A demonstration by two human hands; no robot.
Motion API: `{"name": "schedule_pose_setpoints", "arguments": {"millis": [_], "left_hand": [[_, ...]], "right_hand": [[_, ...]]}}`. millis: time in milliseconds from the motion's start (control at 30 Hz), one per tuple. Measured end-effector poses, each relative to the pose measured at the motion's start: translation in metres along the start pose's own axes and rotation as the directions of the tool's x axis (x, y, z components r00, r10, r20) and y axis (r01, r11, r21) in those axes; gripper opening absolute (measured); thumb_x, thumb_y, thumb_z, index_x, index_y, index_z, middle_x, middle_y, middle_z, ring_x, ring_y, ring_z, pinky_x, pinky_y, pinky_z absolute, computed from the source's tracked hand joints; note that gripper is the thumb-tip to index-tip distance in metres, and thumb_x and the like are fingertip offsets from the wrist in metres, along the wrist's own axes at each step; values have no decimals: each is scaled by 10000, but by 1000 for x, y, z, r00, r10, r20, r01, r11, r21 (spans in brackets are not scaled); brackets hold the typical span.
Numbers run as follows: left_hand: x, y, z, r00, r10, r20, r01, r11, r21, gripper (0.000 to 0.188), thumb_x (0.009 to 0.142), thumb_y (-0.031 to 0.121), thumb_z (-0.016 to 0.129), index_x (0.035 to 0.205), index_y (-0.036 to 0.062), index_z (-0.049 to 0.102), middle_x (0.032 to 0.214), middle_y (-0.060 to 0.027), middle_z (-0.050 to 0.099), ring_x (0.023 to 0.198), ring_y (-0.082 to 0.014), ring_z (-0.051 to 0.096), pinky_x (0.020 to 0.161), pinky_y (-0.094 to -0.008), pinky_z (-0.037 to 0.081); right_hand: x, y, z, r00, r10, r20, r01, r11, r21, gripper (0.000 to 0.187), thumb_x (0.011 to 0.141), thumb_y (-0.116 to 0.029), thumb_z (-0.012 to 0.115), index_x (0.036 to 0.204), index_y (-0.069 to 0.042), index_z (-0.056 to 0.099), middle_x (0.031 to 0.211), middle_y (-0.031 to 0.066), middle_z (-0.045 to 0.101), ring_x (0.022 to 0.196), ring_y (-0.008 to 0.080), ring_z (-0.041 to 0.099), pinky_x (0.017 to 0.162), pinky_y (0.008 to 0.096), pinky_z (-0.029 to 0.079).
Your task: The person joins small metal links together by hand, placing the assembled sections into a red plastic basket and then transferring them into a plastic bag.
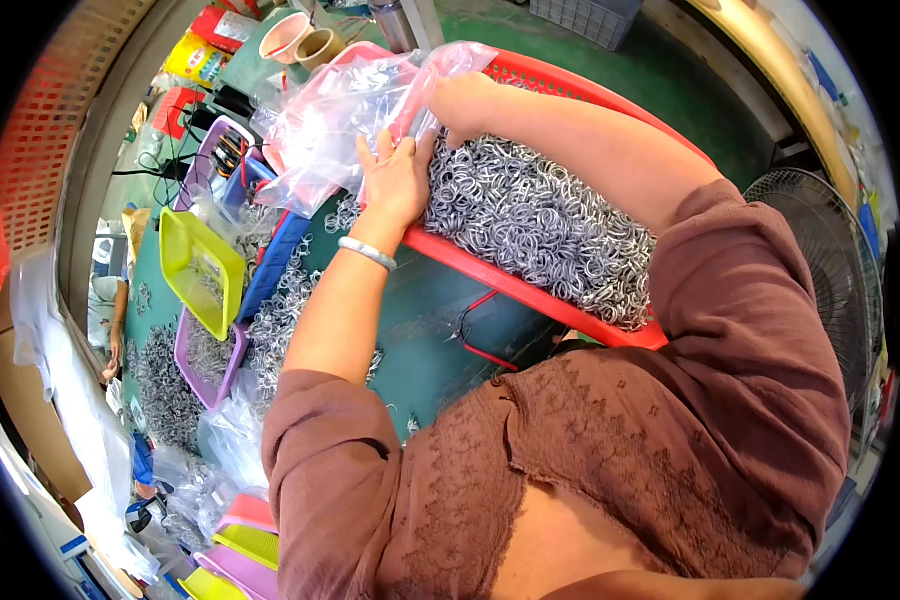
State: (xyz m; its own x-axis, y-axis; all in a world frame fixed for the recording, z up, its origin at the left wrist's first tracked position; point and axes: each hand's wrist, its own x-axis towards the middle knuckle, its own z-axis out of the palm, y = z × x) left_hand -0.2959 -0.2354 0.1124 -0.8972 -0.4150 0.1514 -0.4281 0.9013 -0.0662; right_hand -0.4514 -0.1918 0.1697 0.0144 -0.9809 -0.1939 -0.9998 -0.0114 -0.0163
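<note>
A long red plastic basket [490,268] stands before me, heaped with small silver metal rings [540,215]. Crumpled clear plastic bags [335,125] are bunched at its left end. My left hand [398,182] rests against the bags and the basket's left end, its fingers apart and pointing away from me. Just right of it, my right hand [462,106] reaches over the rings with its fingers curled on the edge of the plastic bag. Its fingertips are partly hidden.
Left on the green table stand a yellow-green basket [205,265], a purple basket [210,365] and a blue tray [270,265]. Loose metal pieces [292,305] lie about them. Pots [320,48] stand at the back, a fan [820,265] at the right. A red-handled tool [485,350] lies near me.
</note>
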Motion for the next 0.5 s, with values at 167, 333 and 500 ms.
{"name": "schedule_pose_setpoints", "arguments": {"millis": [167, 333, 500], "left_hand": [[8, 10, 8, 998, -50, 27, 45, 986, 158, 397, 793, 92, 379, 1151, 196, 514, 939, -75, 495, 1136, -320, 340, 980, -597, 89], [5, 7, 12, 999, -32, 17, 29, 992, 120, 367, 794, 106, 393, 1122, 186, 536, 942, -76, 492, 1142, -324, 336, 977, -605, 83], [5, 8, 13, 999, -35, 11, 34, 995, 99, 337, 795, 113, 403, 1099, 147, 543, 985, -87, 496, 1159, -328, 324, 972, -618, 79]], "right_hand": [[1, 0, 25, 990, 15, -141, -6, 998, 64, 211, 613, -92, 620, 809, -14, 610, 859, 152, 575, 844, 308, 573, 688, 381, 494], [12, 11, 41, 972, -122, -199, 128, 992, 17, 191, 582, -48, 591, 750, 42, 598, 814, 175, 572, 851, 308, 563, 700, 364, 492], [23, 17, 37, 977, -57, -203, 78, 992, 94, 196, 563, -21, 567, 744, 47, 602, 808, 179, 580, 866, 298, 548, 700, 371, 484]]}}
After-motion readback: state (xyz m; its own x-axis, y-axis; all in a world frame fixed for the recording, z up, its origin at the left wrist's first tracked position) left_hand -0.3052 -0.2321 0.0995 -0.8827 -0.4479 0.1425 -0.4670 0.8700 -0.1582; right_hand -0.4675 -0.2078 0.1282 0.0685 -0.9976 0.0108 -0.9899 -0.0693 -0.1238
